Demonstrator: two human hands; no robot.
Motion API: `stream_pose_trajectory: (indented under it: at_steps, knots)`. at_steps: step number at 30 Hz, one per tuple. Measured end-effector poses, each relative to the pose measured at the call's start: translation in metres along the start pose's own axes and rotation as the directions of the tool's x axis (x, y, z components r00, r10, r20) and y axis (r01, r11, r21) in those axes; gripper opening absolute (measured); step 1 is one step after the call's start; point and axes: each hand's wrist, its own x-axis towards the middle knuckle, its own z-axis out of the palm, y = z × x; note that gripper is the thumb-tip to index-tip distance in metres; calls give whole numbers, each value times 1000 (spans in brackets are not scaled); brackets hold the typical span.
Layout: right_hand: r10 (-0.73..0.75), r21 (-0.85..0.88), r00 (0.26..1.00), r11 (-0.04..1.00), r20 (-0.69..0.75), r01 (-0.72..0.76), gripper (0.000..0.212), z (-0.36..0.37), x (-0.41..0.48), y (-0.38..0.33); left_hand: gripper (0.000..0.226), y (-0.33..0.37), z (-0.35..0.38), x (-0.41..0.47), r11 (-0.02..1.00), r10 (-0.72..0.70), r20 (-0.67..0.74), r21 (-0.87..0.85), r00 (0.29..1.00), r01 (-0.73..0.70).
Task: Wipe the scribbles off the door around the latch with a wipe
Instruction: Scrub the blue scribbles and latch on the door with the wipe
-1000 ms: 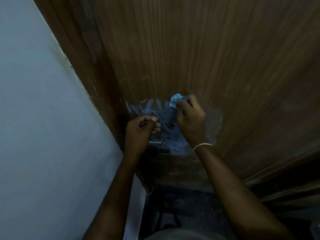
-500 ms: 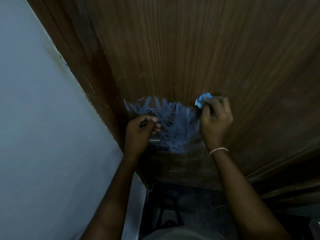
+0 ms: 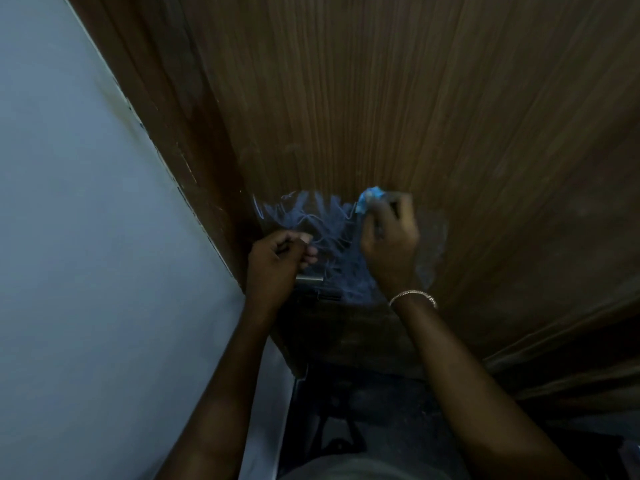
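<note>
While our right hand [image 3: 389, 244] pinches the blue wipe [image 3: 367, 199] against the door [image 3: 415, 98] mid-frame, blue scribbles [image 3: 311, 216] sit just left of it. Our left hand [image 3: 273, 265] curls its fingers by the latch [image 3: 310, 279], and we can't tell if they grip anything.

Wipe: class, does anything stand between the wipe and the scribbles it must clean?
Nothing visible: the wipe in the right hand sits at the upper right edge of the scribbles. Only the left hand, curled at the latch, covers their lower left.
</note>
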Motion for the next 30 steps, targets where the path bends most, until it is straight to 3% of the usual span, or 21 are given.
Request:
stream_pose_trajectory:
  at_steps: [3, 8, 11, 14, 17, 19, 24, 27, 30]
  knots:
    - [22, -42, 989, 999, 148, -16, 17, -1, -32, 11, 16, 0, -3, 0, 1000, 15, -8, 12, 1000, -15]
    - [62, -9, 994, 998, -86, -63, 9, -5, -9, 23, 14, -3, -9, -1, 1000, -1, -25, -12, 1000, 1]
    - [22, -51, 1000, 998, -19, -23, 12, 3, -10, 15, 14, 0, -6, 1, 1000, 4, -6, -7, 1000, -5]
    - [94, -96, 995, 991, 18, -91, 13, -12, -31, 28, 14, 0, -7, 3, 1000, 17, 11, 9, 1000, -17]
    - [162, -46, 974, 984, -159, -171, 17, -30, -18, 34, 14, -1, -11, 5, 1000, 12, -3, 10, 1000, -12]
    - [142, -4, 961, 989, -237, -147, 13, -28, -1, 24, 15, 0, -9, 6, 1000, 3, -1, 8, 1000, -3]
    - [60, -122, 996, 990, -61, -67, 8, -15, -19, 17, 15, 2, 1, 9, 1000, -10, 30, 3, 1000, 10]
    - [124, -96, 981, 986, -152, -139, 7, -32, -16, 31, 16, -1, -1, 8, 1000, -18, 18, -8, 1000, 18]
    - [93, -71, 973, 991, -212, -110, 9, -28, 4, 22, 15, -3, 0, 7, 1000, -29, 18, -1, 999, 29]
